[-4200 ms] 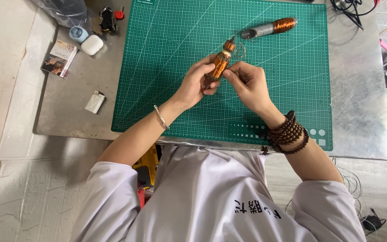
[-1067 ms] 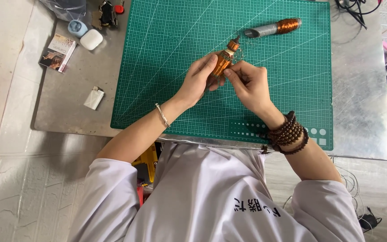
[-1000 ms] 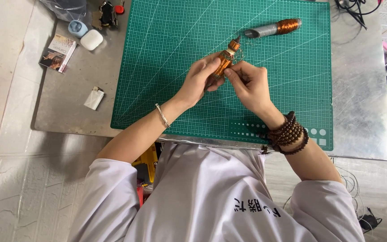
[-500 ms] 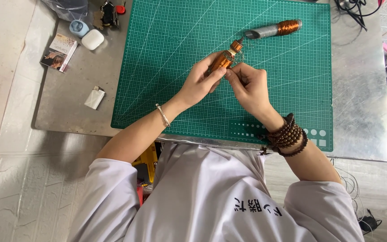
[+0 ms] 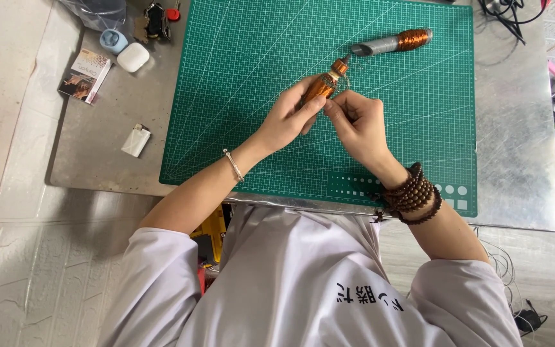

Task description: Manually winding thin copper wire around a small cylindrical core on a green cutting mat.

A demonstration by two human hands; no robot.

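Person seated at a grey metal worktable (image 5: 521,160) with a green gridded cutting mat (image 5: 239,109) laid over its middle. Left hand (image 5: 287,119) was wrapped around a small copper-wound coil on a slim spindle (image 5: 324,82), fingers clamped on its lower end, the coil tilted up and away over the mat's centre. Right hand (image 5: 358,122) sat just beside it, thumb and forefinger pinched together close to the coil's base; whatever they pinched was too fine to make out, possibly thin wire. A second, grey-handled tool wound with copper wire (image 5: 390,44) lay flat on the mat near its far edge, apart from both hands. Dark wooden bead bracelets (image 5: 412,196) circled the right wrist, a thin silver bangle (image 5: 233,165) the left. On the bare table to the left: a white rounded case (image 5: 133,56), a small printed packet (image 5: 85,74), a white lighter-like block (image 5: 136,140).
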